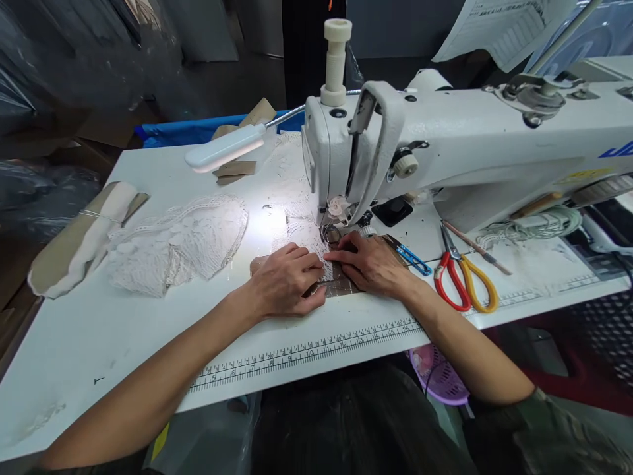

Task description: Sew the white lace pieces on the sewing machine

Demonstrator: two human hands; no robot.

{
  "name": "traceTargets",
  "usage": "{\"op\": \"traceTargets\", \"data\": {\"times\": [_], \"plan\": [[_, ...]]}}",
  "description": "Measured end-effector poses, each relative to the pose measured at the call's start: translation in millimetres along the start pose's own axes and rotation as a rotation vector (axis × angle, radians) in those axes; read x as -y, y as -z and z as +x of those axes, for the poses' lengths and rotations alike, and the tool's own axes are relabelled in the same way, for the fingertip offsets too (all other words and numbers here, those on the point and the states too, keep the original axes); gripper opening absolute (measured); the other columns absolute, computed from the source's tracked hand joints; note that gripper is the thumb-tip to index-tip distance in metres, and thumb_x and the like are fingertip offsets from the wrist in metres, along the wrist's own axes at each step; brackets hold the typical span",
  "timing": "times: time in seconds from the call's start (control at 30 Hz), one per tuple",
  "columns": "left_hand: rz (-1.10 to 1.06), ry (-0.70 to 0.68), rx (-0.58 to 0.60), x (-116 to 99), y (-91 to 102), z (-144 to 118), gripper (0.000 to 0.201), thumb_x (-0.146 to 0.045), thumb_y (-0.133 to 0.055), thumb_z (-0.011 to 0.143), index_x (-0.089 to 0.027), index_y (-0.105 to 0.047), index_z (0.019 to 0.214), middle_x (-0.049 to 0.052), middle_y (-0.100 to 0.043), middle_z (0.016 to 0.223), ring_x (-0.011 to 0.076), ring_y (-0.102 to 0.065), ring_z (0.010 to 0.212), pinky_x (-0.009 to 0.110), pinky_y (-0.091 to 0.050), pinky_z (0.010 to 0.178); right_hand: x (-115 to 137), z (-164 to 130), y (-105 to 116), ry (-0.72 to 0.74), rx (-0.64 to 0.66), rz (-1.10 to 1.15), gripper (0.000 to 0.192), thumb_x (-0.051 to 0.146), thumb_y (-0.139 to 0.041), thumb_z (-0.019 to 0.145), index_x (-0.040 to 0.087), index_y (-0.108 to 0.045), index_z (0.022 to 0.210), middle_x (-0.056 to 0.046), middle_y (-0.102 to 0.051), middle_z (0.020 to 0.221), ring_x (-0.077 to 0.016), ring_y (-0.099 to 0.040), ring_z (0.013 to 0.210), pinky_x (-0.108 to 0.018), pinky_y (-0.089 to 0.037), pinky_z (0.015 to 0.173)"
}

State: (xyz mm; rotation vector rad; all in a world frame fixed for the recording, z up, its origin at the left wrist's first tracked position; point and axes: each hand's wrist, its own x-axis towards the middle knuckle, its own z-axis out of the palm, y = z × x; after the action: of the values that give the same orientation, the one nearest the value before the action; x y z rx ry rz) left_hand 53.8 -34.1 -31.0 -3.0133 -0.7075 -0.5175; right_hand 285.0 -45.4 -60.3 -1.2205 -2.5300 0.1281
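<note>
On the left of the worktop [99, 330] we see a pile of lace pieces [178, 241] lying well apart from our hands. Our left hand [287, 280] lies flat, fingers loosely curled, pressing the lace strip [330, 276] onto its brown backing. Our right hand [370, 264] presses it from the other side, fingertips nearer the needle [330, 231]; the strip runs away from us under the sewing machine [445, 152].

scissors [465, 284] right of sewing machine needle [328, 231] | lace pile [180, 241] left

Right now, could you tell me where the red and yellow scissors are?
The scissors lie on the table, right of the right hand, beside the blue thread snips.
</note>
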Motion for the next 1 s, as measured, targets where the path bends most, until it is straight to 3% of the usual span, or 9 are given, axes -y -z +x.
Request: {"op": "traceTargets", "data": {"times": [0.37, 0.57, 1.0], "plan": [[0.081, 0.007, -0.029, 4, -5.5, -3, 0.027, -0.032, -0.053, 0.09, -0.013, -0.069, 0.101, 0.01, -0.071, 0.103, 0.0231, -0.063, 0.081, 0.042, -0.049, 0.081, 9, 12, 5, -0.117, 0.075, -0.132, 0.036, 0.028, -0.043, 0.098, 0.025, -0.063, 0.127, -0.015, -0.056, 0.103, -0.0254, -0.047, 0.086, -0.036, -0.037, 0.07], [0.085, 0.031, -0.008, 7, -9.1, -2, 0.032, -0.034, -0.05, 0.092, -0.012, -0.067, 0.106, 0.011, -0.07, 0.102, 0.0244, -0.063, 0.084, 0.043, -0.048, 0.08, 9, 10, 10, -0.084, 0.109, -0.148, 0.041, 0.026, -0.04, 0.098, 0.026, -0.06, 0.133, -0.014, -0.057, 0.098, -0.0255, -0.048, 0.084, -0.036, -0.037, 0.068], [0.079, 0.087, 0.01, 11, -14.2, -1, 0.039, -0.037, -0.05, 0.091, -0.012, -0.064, 0.116, 0.016, -0.066, 0.121, 0.0283, -0.063, 0.095, 0.048, -0.046, 0.085, 8, 6, 6, -0.073, 0.085, -0.106, 0.039, 0.026, -0.043, 0.097, 0.026, -0.059, 0.132, -0.014, -0.059, 0.103, -0.0279, -0.051, 0.092, -0.036, -0.039, 0.07]]}}
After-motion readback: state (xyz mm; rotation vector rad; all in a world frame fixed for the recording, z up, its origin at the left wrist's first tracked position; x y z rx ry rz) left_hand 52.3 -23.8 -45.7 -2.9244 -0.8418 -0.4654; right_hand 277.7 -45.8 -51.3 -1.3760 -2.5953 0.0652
